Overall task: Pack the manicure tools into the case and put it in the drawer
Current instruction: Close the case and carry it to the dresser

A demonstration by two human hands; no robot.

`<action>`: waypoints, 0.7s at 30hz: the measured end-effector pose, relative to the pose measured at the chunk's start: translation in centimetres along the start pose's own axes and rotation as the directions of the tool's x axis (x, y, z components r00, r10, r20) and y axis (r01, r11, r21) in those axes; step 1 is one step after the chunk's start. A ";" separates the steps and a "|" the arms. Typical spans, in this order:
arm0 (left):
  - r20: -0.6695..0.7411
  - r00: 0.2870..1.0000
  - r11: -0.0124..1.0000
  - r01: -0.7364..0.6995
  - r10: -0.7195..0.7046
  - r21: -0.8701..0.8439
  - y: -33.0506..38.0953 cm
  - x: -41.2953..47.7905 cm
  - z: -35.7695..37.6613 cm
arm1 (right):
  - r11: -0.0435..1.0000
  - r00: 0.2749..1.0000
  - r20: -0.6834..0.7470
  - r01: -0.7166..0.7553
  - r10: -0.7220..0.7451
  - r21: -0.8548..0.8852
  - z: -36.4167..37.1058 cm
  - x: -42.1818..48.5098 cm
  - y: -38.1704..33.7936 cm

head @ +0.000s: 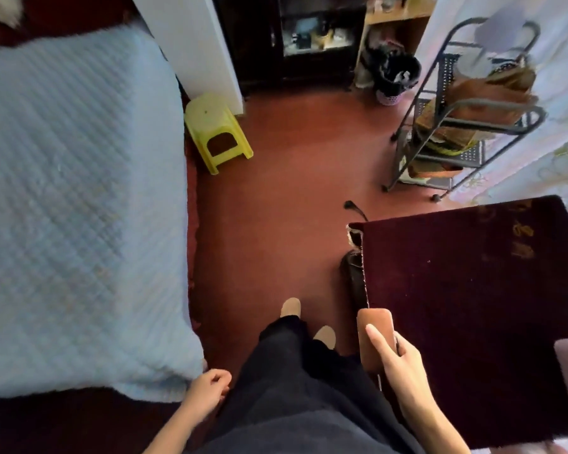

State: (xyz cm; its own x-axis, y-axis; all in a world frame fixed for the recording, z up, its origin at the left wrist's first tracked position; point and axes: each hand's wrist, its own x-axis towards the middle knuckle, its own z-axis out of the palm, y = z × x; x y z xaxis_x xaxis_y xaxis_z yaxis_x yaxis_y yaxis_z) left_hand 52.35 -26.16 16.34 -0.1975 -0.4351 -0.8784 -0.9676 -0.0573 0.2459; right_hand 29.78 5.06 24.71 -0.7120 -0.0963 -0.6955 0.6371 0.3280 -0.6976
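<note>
1. The person stands on a reddish-brown floor (286, 198), looking down past dark trousers (295, 371) and two pale shoes (291, 307).
2. The right hand (404, 368) holds a closed brown case (374, 335), with the forefinger laid flat along its top face and the rest of the hand wrapped under and behind it.
3. The case sits upright in that grip, its rounded far end pointing away from the person, just beside the near left edge of a table covered in a dark maroon cloth (473, 306).
4. The case is off the table, held in the air above the floor beside the person's right leg.
5. The left hand (207, 391) hangs low at the near left, its fingers loosely curled inward and nothing in it, close to the near corner of a bed.
6. The bed carries a pale blue quilted cover (79, 198) and fills the left side of the scene.
7. A small yellow plastic stool (217, 132) stands on the floor at the far end of the bed.
8. A grey metal rack (456, 119) with folded items on its shelves stands at the far right, beyond the table.
9. A dark cabinet (309, 40) stands against the far wall, its contents too blurred to tell.
</note>
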 end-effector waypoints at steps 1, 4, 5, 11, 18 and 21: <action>0.003 1.000 1.000 0.006 -0.006 0.005 -0.1 0.1 -0.2 | 1.000 1.000 0.018 0.006 -0.006 -0.004 0.4 0.4 -0.8; -0.005 0.999 0.999 0.034 -0.034 -0.021 0.7 0.4 -1.0 | 1.000 0.998 0.067 0.009 -0.009 -0.009 1.7 1.6 -3.1; -0.009 0.999 0.998 0.040 -0.041 -0.042 1.4 0.6 -1.4 | 1.000 0.997 0.077 0.006 -0.005 -0.019 2.1 2.1 -3.8; -0.030 0.999 0.996 0.031 -0.033 -0.085 8.0 4.5 -4.3 | 0.997 0.998 0.069 0.019 -0.014 -0.071 4.7 6.7 -8.2; 0.111 0.990 0.989 -0.099 0.087 0.109 21.2 9.5 -7.9 | 0.999 0.998 -0.059 0.031 -0.034 -0.038 6.6 12.1 -14.6; 0.122 0.975 0.973 -0.202 0.188 0.110 29.4 11.4 -9.5 | 0.999 0.996 -0.076 0.042 -0.044 -0.022 7.5 14.1 -17.1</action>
State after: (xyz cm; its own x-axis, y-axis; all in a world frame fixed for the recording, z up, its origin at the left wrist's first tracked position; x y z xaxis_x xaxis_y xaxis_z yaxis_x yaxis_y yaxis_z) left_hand 23.14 -41.32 17.40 -0.3938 -0.3254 -0.8596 -0.9191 0.1304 0.3717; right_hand 11.07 -8.93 25.56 -0.7596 -0.0384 -0.6492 0.6000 0.3439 -0.7223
